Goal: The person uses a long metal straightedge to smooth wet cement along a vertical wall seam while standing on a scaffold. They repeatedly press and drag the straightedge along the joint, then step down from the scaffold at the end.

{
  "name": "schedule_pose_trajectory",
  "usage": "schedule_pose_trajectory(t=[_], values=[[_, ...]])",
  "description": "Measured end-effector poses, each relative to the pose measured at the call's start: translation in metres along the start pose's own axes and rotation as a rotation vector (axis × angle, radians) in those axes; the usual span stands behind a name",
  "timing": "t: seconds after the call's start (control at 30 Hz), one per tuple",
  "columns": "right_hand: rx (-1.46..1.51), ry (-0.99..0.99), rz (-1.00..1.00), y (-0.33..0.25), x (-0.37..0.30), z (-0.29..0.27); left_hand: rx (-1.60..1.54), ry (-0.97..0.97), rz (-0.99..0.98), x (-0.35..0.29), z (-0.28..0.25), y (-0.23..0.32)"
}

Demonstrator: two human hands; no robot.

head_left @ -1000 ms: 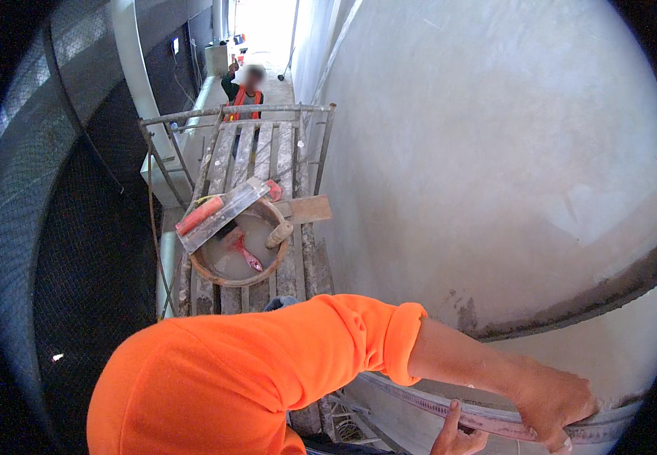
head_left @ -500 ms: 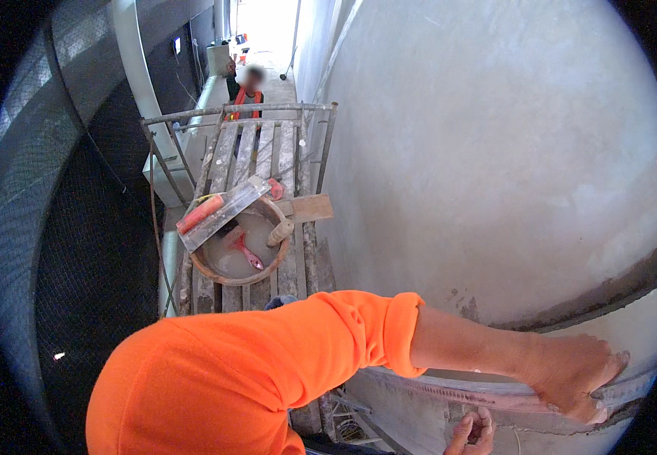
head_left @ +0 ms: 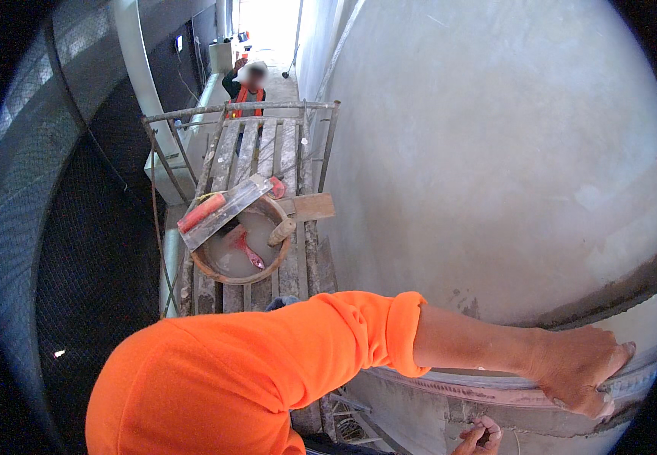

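Note:
My left arm, in a rolled orange sleeve, reaches across to the right. At its end, my left hand (head_left: 578, 370) lies bent over a long pinkish and blue-grey strip (head_left: 488, 393) that runs along the wall's lower band. Thumb and fingers come down on either side of the strip and close on it. Lower down, partly cut by the picture's bottom edge, is my right hand (head_left: 481, 435). Its fingers curl toward the thumb in front of the rough band below the strip; anything between them is too small to make out.
A bucket (head_left: 203, 267) of cloudy water stands on the scaffold planks (head_left: 288, 155), holding a red-handled brush (head_left: 253, 254). Across its rim lies a red-handled trowel (head_left: 226, 212); a wooden-handled float (head_left: 309, 206) rests alongside. Metal rails, dark netting (head_left: 101, 243) and a co-worker (head_left: 249, 95) are beyond.
My right hand has shifted slightly right and down, its fingers turned more inward. My left hand has moved only a little. In the distance, the co-worker's arm is raised higher.

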State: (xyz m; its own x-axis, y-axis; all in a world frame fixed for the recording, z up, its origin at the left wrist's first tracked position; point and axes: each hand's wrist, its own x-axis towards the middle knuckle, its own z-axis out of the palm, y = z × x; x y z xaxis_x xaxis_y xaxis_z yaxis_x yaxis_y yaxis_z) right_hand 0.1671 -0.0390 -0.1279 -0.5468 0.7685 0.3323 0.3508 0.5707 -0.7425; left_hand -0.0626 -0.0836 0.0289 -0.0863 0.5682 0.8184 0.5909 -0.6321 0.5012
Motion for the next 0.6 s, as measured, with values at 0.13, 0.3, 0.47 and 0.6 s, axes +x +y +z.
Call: schedule_pose_trajectory(t=[0.13,0.3,0.47,0.6], values=[[-0.047,0.017,0.062,-0.013,-0.002,0.001,-0.048,0.026,0.019,0.0,0.001,0.0],[-0.013,0.043,0.101,-0.019,-0.002,0.003,-0.042,0.048,0.072,0.0,0.001,-0.001],[-0.059,0.045,0.062,-0.012,-0.001,0.003,-0.05,0.016,0.034,-0.002,-0.003,0.002],[0.021,0.019,0.076,-0.01,0.001,0.007,-0.053,0.016,0.028,-0.003,-0.007,0.006]])
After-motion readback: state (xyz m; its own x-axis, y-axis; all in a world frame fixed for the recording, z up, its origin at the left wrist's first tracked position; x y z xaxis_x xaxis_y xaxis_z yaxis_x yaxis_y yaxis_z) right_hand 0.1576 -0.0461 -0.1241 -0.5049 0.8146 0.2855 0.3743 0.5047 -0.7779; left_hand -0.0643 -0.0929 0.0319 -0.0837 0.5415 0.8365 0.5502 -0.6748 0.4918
